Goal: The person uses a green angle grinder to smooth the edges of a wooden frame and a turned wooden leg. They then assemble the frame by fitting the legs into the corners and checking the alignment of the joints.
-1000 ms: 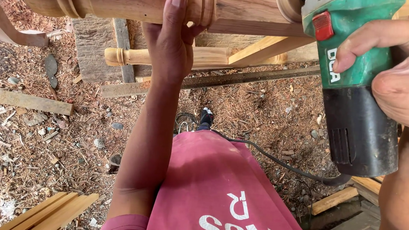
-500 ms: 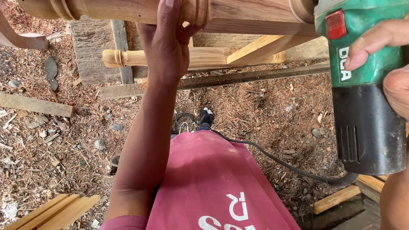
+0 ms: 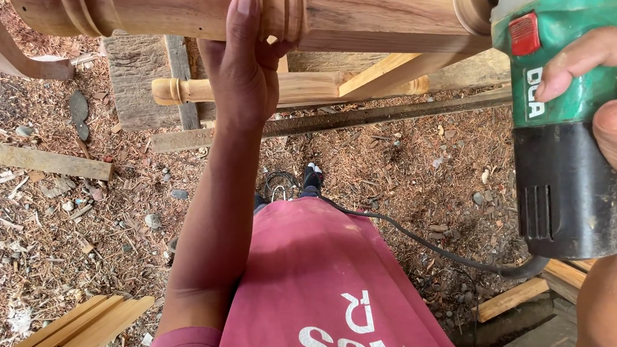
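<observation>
Part of the green and black power tool [image 3: 565,128] is cut off at the top edge, so its working end cannot be made out. White lettering is printed on its green housing, beside a red switch. The tool is gripped by the right hand [image 3: 615,102] (itself cropped at the right edge). The turned wooden leg [image 3: 190,2] is clasped from below by the left hand [image 3: 247,73], fingers closed round its ringed section, just left of the tool.
</observation>
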